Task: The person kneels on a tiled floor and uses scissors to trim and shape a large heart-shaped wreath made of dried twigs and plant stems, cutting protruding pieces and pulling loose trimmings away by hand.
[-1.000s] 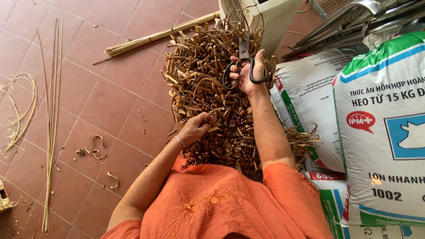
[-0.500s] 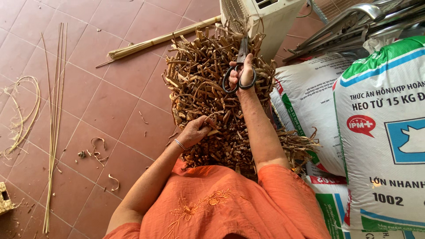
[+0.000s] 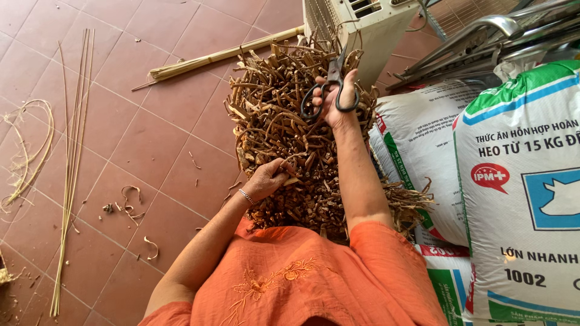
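Observation:
A woven brown mat of dried plant strips (image 3: 284, 127) lies on the tiled floor in front of me, its loose ends sticking out at the far edge. My right hand (image 3: 336, 96) holds black scissors (image 3: 329, 90) by the handles over the mat's far part, blades pointing away. My left hand (image 3: 269, 178) pinches a few strips on the mat's near left side; a thin bracelet sits on that wrist. My orange top fills the bottom of the view.
Large printed white feed sacks (image 3: 519, 187) stand stacked at the right. A white appliance casing (image 3: 362, 24) and metal bars (image 3: 483, 36) stand behind the mat. Thin long sticks (image 3: 72, 157), a split bamboo stalk (image 3: 223, 55) and curled shavings (image 3: 130, 202) lie on the floor at left.
My right hand with the scissors has shifted left across the mat's far part. My left hand has stayed on the strips at the near left.

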